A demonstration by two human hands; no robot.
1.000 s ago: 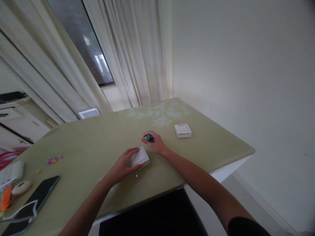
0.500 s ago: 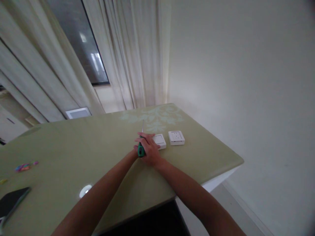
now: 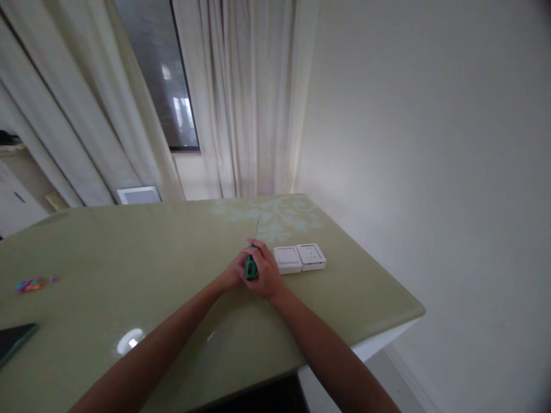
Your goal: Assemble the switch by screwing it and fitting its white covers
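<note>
A screwdriver (image 3: 252, 269) with a green and black handle lies between my two hands, its thin shaft pointing away from me. My right hand (image 3: 266, 272) is closed over the handle from the right. Pressed against it from the left is my left hand (image 3: 232, 275), closed at the handle, with its fingers partly hidden. Just right of my right hand sits a white switch box (image 3: 287, 259) with a plain square face. Against its right side is a white socket box (image 3: 311, 256) with several small slots.
The green-covered table (image 3: 172, 246) ends at a white wall (image 3: 408, 143) on the right. Small colourful pieces (image 3: 32, 284) and a dark flat device (image 3: 15, 341) lie at the left. A shiny round spot (image 3: 130, 341) shows near my left forearm. Curtains (image 3: 241, 103) hang behind.
The switch box has moved right and now stands beside the socket box, where a gap was before. My right hand has come off the switch box. The view has shifted slightly.
</note>
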